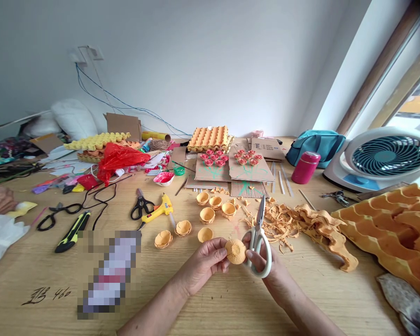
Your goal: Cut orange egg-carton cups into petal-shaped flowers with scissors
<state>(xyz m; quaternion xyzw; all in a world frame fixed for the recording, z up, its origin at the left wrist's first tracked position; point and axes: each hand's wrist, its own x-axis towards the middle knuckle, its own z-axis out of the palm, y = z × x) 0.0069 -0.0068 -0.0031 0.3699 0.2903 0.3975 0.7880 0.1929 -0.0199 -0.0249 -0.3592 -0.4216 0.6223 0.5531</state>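
My left hand (210,257) pinches a small orange cup cut from an egg tray (235,252), its rounded base facing me. In my right hand (268,266) are white-handled scissors (261,215), blades pointing up and away from the cup; whether the blades are apart is hard to tell. The right fingertips come close to the cup's edge, and I cannot tell if they touch it. Just beyond my hands, several trimmed orange cups (206,215) sit on the table, some with layered petal-like rims. Orange cut scraps (280,219) lie heaped beyond my right hand.
Left are a yellow glue gun (165,205), black scissors (142,206) and a utility knife (73,232). Red paper flowers (214,158) rest on cardboard (212,174) behind the cups. A large egg tray (381,214), fan (388,156) and pink bottle (305,168) stand right.
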